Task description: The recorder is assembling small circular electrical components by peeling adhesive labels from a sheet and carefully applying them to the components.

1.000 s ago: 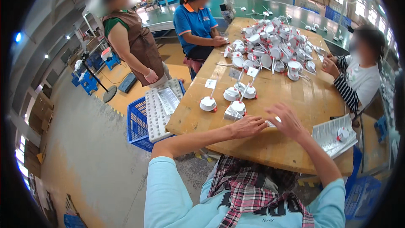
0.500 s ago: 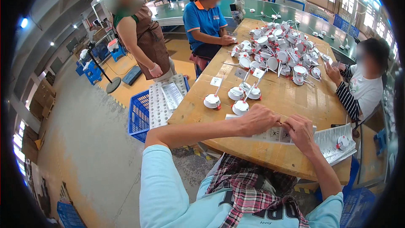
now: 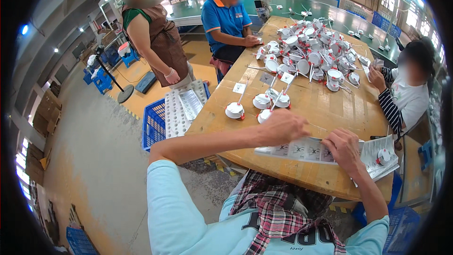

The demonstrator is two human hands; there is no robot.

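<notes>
On the brown wooden counter [image 3: 361, 108], the long white label strip [image 3: 306, 152] lies under our right hand [image 3: 343, 147], near our left hand [image 3: 284, 126] (whether either grip pinches, we cannot tell); let's steady it.

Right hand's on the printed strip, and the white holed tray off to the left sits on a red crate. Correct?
Not quite: the crate is blue, not red, as the head view shows. The rest stands: the right hand is on the printed strip, and the white holed tray off to the left sits on that crate.
</notes>
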